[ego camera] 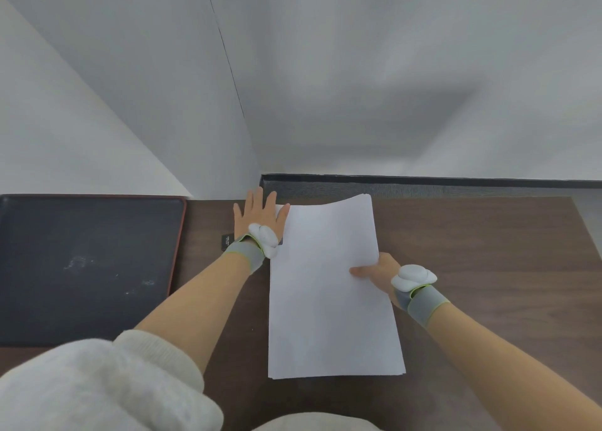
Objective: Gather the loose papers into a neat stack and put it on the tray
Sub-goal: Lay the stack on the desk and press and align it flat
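Note:
A stack of white papers lies lengthwise on the dark wooden table, its far end curling up slightly. My right hand grips the stack's right edge, thumb on top of the sheets. My left hand rests flat with fingers spread at the stack's far left corner, its thumb touching the paper. The dark tray with a reddish rim lies at the left of the table, with nothing on it.
White walls meet in a corner just behind the table. A small black label or tag lies on the table under my left wrist. White fluffy sleeves fill the lower left of the view.

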A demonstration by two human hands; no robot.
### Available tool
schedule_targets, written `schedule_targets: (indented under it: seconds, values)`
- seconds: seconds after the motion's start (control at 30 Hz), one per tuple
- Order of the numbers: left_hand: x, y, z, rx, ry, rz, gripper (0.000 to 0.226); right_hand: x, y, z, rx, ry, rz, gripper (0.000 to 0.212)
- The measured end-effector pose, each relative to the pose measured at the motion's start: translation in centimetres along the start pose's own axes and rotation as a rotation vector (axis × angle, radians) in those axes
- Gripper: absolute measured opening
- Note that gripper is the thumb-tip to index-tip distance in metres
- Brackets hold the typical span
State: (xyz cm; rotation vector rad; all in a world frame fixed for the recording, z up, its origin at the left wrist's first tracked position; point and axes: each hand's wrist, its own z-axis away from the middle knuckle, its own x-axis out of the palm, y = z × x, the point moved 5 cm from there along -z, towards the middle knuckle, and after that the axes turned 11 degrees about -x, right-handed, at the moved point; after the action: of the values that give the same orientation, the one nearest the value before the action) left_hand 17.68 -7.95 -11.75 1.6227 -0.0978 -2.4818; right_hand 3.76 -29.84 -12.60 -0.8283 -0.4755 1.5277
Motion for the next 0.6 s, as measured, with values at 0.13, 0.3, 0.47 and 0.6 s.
schedule_targets:
  seconds: [0.13, 0.3, 0.47, 0.6]
  values:
    - [0.6, 0.0, -0.1, 0.029, 0.033, -0.055, 0.057, -0.4, -0.3, 0.0, -0.001, 0.009, 0.035, 0.025]
    - [0.6, 0.3, 0.0, 0.043, 0.159, -0.088, 0.057, -2.6, -2.3, 0.0, -0.160, 0.342, 0.629, 0.037]
    - [0.7, 0.4, -0.2, 0.030, 0.198, -0.083, 0.058, 0.7, -4.4, -1.1, -0.565, 0.320, 0.990, 0.058]
    - [0.8, 0.4, -0.4, 0.016, 0.198, -0.081, 0.059, 3.8, -4.2, -2.4, -0.668, 0.152, 1.119, 0.060]
